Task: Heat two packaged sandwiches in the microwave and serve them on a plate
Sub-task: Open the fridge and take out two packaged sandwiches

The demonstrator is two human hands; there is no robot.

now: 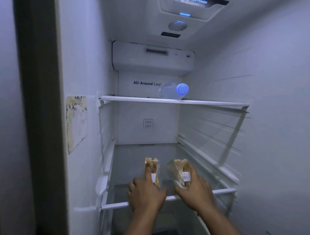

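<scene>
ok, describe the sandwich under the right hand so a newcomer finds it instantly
Open fridge, lower glass shelf, below the shelf with the lying bottle. Two wrapped sandwiches sit side by side near its front edge. This sandwich is the right one, under the right hand, tilted, white label facing right.

Fridge interior, door open. Both arms reach onto the lower glass shelf (pixel 224 190). Left hand (pixel 145 193) grips the left packaged sandwich (pixel 152 169); right hand (pixel 196 190) grips the right packaged sandwich (pixel 179 169) — white labels face the camera. Upper shelf (pixel 214 103) — a blue-capped bottle (pixel 173 91) lies on its side.
</scene>
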